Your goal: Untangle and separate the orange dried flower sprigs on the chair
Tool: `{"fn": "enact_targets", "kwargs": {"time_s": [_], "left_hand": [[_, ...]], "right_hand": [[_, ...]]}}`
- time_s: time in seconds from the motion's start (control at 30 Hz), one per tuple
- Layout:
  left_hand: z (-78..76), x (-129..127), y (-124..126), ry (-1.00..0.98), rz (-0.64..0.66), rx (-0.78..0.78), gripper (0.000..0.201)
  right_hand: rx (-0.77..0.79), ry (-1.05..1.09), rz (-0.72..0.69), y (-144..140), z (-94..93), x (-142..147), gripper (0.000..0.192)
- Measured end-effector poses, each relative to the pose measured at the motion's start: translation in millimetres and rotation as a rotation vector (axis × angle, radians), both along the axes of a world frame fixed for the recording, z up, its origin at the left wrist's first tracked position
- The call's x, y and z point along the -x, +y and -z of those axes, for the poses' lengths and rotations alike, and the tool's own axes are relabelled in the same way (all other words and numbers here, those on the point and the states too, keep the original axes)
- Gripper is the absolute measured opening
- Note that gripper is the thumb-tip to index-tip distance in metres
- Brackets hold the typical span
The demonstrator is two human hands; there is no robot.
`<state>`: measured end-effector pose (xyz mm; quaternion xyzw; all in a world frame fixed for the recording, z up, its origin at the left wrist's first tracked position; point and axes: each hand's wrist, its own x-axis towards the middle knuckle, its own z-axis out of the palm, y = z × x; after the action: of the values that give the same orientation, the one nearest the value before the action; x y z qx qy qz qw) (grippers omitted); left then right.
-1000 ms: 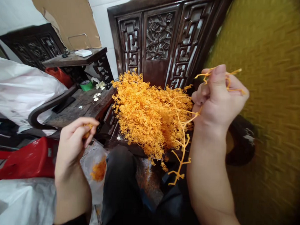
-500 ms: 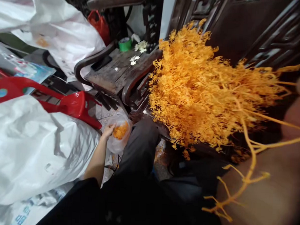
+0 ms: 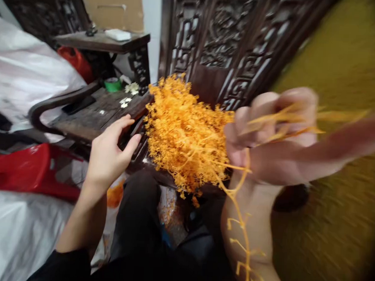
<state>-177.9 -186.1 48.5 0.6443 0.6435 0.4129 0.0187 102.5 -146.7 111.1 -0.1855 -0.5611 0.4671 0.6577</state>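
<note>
Nearest the camera, the right hand (image 3: 273,135), blurred, is clenched around a thin orange stem (image 3: 242,212); the stem's upper twigs cross the fingers and poke out past them to the right, while its lower part hangs down from the fist along the forearm, with short side branches near the bottom edge. The left hand (image 3: 108,154) is released and holds nothing, fingers spread and lifted above the dark trouser leg (image 3: 138,220), just short of the heap of orange sprigs (image 3: 181,132). That heap lies between the two hands on the seat of a dark carved chair (image 3: 221,47). Beyond the left hand stand a red stool (image 3: 26,167), a worn wooden seat (image 3: 92,116) and a green tape roll (image 3: 112,84).
</note>
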Motion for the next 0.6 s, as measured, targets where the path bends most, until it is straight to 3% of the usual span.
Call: {"fn": "enact_targets", "kwargs": {"time_s": [0.1, 0.17, 0.2, 0.3, 0.37, 0.4, 0.43, 0.47, 0.53, 0.6], "left_hand": [[-58.4, -52.8, 13.5, 0.01, 0.185, -0.114, 0.035], [-76.7, -76.6, 38.2, 0.039, 0.314, -0.126, 0.033], [-79.3, -85.8, 55.7, 0.074, 0.368, -0.106, 0.033], [-63.2, -108.9, 117.1, 0.23, 0.474, 0.106, 0.039], [-38.3, -124.9, 154.2, 0.358, 0.479, 0.386, 0.045], [-24.0, -133.3, 168.9, 0.43, 0.477, 0.586, 0.058], [-9.9, -141.4, 180.6, 0.474, 0.478, 0.687, 0.073], [2.9, -148.5, 189.4, 0.51, 0.464, 0.732, 0.078], [21.5, -157.9, 199.3, 0.561, 0.434, 0.739, 0.07], [27.7, -159.4, 202.5, 0.575, 0.42, 0.681, 0.054]], "right_hand": [[-0.165, -0.013, -0.383, -2.4, 1.6, -8.1, 0.078], [-0.222, -0.142, -0.49, -3.6, 3.1, -15.4, 0.088], [-0.215, -0.17, -0.474, -3.1, 3.0, -19.0, 0.085], [-0.168, -0.08, -0.222, 9.4, 3.4, -29.1, 0.071], [-0.143, 0.011, -0.026, 29.5, 11.4, -35.9, 0.067], [-0.115, 0.024, 0.069, 42.5, 19.2, -39.2, 0.065], [-0.069, 0.018, 0.176, 56.5, 29.7, -42.1, 0.059], [-0.005, -0.084, 0.293, 70.7, 42.4, -44.4, 0.051], [0.113, -0.484, 0.497, 96.4, 71.3, -46.1, 0.041], [0.137, -0.906, 0.578, 115.1, 98.0, -43.7, 0.031]]}}
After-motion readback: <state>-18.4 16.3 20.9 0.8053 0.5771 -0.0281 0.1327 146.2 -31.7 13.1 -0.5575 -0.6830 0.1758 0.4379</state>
